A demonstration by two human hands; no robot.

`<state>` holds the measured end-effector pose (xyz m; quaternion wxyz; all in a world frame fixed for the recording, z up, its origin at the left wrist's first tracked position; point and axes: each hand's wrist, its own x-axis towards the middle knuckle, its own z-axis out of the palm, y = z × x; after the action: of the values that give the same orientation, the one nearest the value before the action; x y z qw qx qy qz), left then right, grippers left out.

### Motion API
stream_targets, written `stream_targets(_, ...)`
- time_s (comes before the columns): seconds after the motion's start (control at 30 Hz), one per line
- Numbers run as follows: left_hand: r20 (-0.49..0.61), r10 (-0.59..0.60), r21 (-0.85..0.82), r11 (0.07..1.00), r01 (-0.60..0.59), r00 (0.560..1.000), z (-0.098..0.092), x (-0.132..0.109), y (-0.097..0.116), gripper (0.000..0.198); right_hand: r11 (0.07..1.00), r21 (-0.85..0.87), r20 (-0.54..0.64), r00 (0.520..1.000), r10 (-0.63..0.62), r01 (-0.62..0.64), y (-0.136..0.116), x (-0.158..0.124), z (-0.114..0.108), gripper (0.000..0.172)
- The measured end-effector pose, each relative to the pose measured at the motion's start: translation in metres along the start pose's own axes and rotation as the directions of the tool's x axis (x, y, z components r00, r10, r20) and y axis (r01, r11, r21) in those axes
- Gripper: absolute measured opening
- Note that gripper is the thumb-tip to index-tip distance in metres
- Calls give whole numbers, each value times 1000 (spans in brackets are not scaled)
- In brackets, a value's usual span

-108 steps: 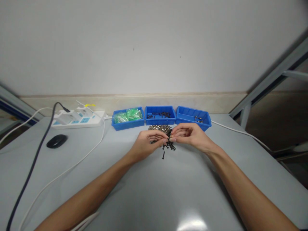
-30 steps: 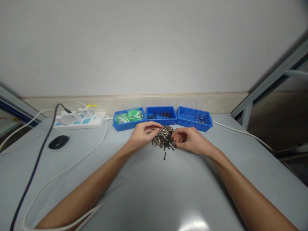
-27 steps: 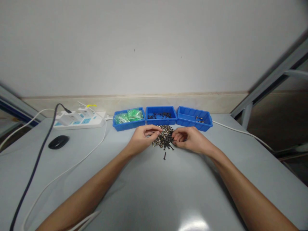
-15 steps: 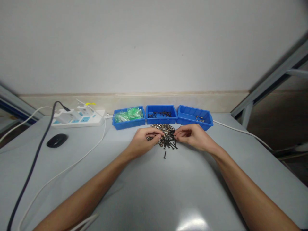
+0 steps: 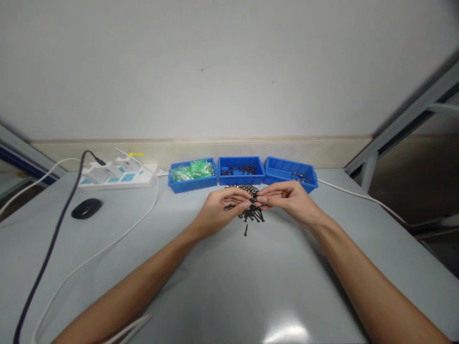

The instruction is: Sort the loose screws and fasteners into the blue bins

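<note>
A pile of black and brassy screws (image 5: pixel 253 215) lies on the table, partly hidden by my hands. Over it, my left hand (image 5: pixel 224 208) reaches in from the left with thumb and fingertips closing on dark screws. Opposite, my right hand (image 5: pixel 289 200) pinches black screws (image 5: pixel 253 199) between thumb and fingers. The fingertips of both hands almost meet, and how many screws each holds is too small to tell. One loose black screw (image 5: pixel 245 230) lies apart on the near side of the pile.
Behind the pile stand three blue bins: the left bin (image 5: pixel 193 185) with green and clear bags, the middle bin (image 5: pixel 241 180) with dark screws, the right bin (image 5: pixel 283 167) with a few brassy pieces. A power strip (image 5: pixel 143 180), black mouse (image 5: pixel 86 209) and cables (image 5: pixel 53 236) lie left.
My hands have come together above the pile, the left moving right. Dark screws now show between the fingertips of both hands.
</note>
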<state>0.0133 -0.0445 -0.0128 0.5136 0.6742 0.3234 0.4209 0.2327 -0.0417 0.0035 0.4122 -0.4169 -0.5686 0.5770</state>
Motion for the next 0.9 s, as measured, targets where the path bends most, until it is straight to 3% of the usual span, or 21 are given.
stream_targets(0.5, 28, -31, -88, 996, 33, 999, 5, 4, 1, 15, 984, 172, -3, 999, 51, -49, 6, 3, 8, 23)
stream_targets(0.67, -28, -45, -127, 991, 41, 999, 3, 6, 3, 17, 989, 132, -28, 997, 76, -72, 6, 4, 8, 28)
stream_targets(0.8, -146, -40, -94, 995, 26, 989, -4, 17, 4, 20, 990, -140, -83, 996, 16, -28, 4, 4, -3, 37)
stream_targets(0.9, -281, -30, -57, 998, 15, 959, -12, 32, 3, 28, 862, -506, -51, 996, -66, 31, 6, 3, -13, 33)
